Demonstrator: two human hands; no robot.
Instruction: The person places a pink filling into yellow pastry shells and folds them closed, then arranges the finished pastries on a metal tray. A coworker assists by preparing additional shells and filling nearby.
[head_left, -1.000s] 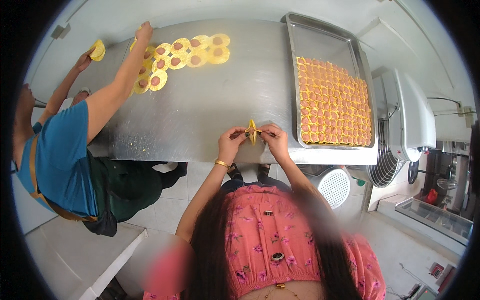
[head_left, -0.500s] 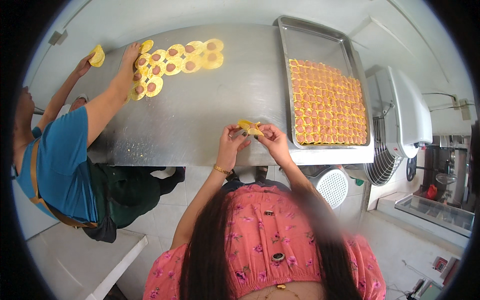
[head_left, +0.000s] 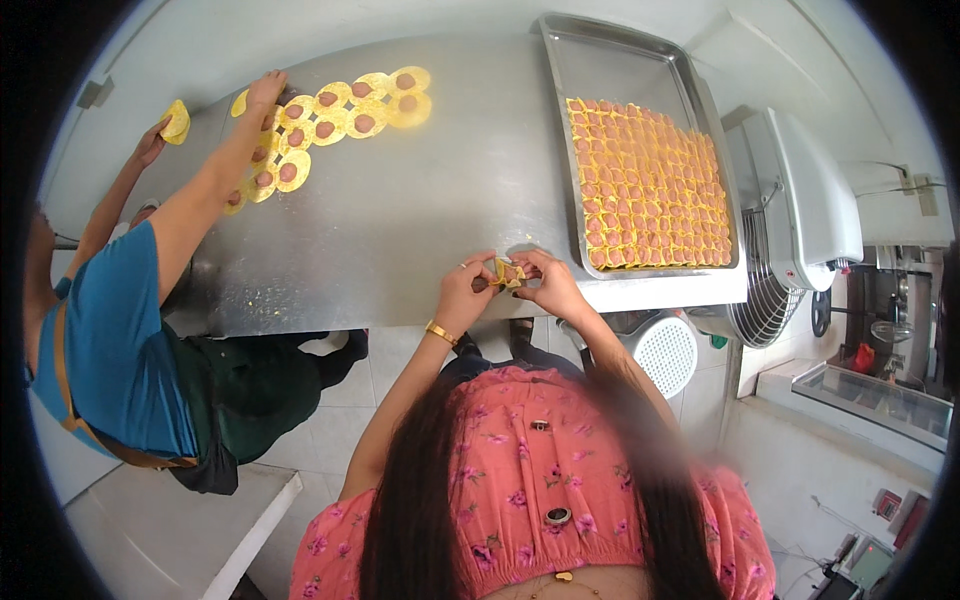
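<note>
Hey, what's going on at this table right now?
A person in a pink top pinches a small yellow dumpling wrapper with filling between the left hand and right hand, just above the near edge of the metal table. To the right, a metal tray is mostly filled with rows of folded dumplings. At the far left, a co-worker in blue reaches over round wrappers topped with filling.

Wearer: pink-red top (head_left: 520, 480) with small floral print, gathered hem, round buttons down the front. Long dark hair falls at 5 and 7 o'clock over the shoulders. Forearms bare. Gold bangle (head_left: 440, 332) on the left wrist; ring on a left hand (head_left: 462, 295) finger. Right hand (head_left: 552, 285) unadorned.
</note>
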